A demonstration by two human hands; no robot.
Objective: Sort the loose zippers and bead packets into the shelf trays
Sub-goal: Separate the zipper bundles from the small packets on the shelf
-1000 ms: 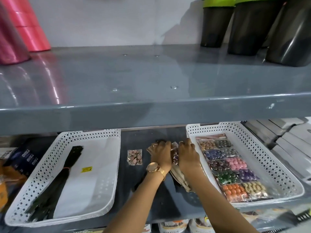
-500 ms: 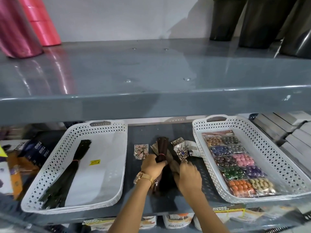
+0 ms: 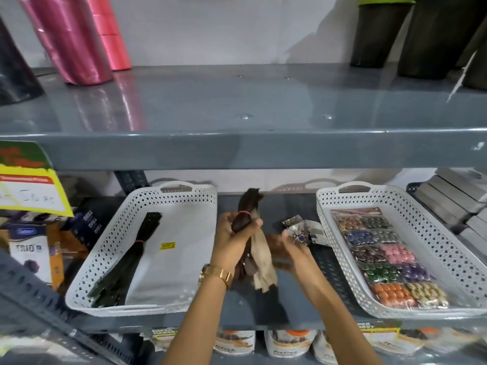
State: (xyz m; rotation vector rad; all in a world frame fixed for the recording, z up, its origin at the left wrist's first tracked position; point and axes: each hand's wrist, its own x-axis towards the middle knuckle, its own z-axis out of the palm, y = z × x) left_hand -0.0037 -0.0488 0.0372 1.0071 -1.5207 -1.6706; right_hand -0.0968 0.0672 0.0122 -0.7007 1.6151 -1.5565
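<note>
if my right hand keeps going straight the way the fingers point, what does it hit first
Most likely the brown and beige zipper bundle held in your left hand. The right hand points left toward it, open, close beside it; exact depth is unclear.

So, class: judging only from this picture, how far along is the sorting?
Done: black zippers lie in the left tray, bead packets in the right tray. In hand: the left hand grips a brown zipper bundle. Left: loose packets between trays.

gap: shelf (image 3: 290, 206) between left tray (image 3: 168, 193), right tray (image 3: 326, 206) | obstacle: upper shelf (image 3: 237, 151)
</note>
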